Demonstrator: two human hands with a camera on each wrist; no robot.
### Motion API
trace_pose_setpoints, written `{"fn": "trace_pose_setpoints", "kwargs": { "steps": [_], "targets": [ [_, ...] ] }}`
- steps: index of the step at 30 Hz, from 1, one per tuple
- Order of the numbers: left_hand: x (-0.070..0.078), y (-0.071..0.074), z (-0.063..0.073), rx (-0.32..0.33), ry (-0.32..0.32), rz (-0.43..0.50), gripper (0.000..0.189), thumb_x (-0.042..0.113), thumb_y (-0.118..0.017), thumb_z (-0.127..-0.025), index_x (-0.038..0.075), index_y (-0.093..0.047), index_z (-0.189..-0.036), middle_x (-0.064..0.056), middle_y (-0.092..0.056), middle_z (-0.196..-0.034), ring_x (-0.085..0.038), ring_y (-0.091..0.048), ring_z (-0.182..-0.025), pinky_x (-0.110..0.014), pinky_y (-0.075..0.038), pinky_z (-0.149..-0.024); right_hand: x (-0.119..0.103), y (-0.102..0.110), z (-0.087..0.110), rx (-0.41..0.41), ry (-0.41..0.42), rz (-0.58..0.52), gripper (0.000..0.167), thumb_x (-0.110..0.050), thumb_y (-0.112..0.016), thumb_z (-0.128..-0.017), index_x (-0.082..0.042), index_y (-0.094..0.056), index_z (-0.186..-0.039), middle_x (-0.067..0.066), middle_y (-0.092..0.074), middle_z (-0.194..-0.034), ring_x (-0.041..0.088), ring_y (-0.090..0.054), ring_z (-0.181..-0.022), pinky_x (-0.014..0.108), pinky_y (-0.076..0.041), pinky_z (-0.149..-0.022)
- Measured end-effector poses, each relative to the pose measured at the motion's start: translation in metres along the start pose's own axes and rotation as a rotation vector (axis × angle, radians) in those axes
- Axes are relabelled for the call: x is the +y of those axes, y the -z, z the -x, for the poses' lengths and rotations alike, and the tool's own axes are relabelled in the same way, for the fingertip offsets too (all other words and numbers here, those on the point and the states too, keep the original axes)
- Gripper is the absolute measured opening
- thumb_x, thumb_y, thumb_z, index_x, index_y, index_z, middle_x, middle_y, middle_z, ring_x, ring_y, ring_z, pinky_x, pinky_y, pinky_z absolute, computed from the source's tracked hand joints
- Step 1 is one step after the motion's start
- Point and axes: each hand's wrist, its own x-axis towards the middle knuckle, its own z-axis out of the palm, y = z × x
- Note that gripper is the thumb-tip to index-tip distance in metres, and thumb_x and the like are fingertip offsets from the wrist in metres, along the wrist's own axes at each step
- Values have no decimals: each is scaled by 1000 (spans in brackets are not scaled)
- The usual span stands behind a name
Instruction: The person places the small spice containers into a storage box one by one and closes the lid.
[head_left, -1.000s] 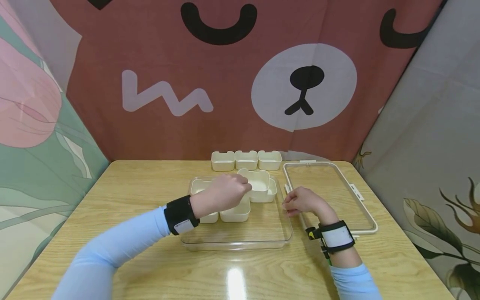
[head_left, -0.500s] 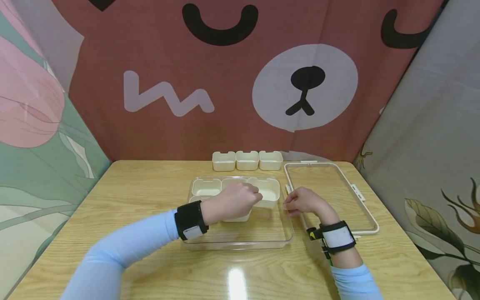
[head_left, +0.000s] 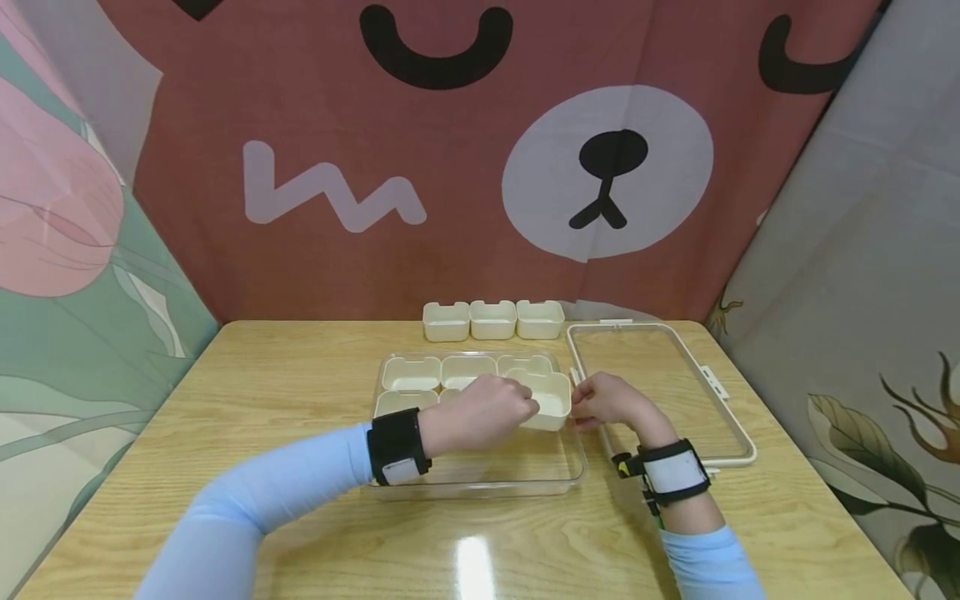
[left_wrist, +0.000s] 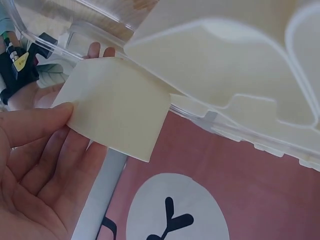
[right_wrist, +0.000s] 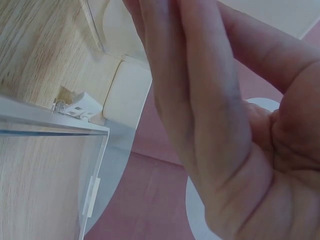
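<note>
My left hand [head_left: 482, 410] pinches a small cream container [head_left: 550, 398] by its edge, over the right side of a clear plastic box [head_left: 480, 490]. In the left wrist view the thumb lies on the cream container's [left_wrist: 117, 107] wall, the fingers on its other side. Several like containers [head_left: 411, 372] sit in the box: a back row of three and others in front, partly hidden by my left hand and arm. My right hand [head_left: 606, 400] is at the box's right rim, fingers fairly straight in the right wrist view; whether it touches the rim is unclear.
Three more cream containers [head_left: 492, 321] stand in a row at the table's back edge. A clear lid with a white frame [head_left: 738, 421] and clips lies to the right, beside my right hand. A curtain with a bear print [head_left: 337, 267] hangs behind the table.
My left hand has moved right and toward me, carrying the cream container from above the back row toward the box's right side. My right hand has stayed nearly still.
</note>
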Motion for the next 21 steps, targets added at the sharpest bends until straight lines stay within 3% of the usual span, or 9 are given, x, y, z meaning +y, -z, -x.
{"fn": "trace_pose_setpoints", "kwargs": {
  "steps": [13, 21],
  "targets": [
    [5, -8, -6, -85, 2, 28, 18, -2, -60, -72, 15, -65, -74, 7, -50, -60, -6, -40, -53, -21, -36, -44, 1, 0, 0, -8, 21, 1, 17, -7, -62, -87, 8, -65, -94, 14, -68, -85, 16, -68, -69, 35, -57, -69],
    [9, -13, -10, -130, 2, 1, 14, 3, -65, -71, 17, -64, -71, 8, -52, -59, -8, -44, -53, -24, -42, -47, 2, -1, -1, -4, 28, -1, 15, -6, -64, -86, 7, -65, -92, 11, -68, -81, 18, -69, -71, 36, -57, -70]
  ]
}}
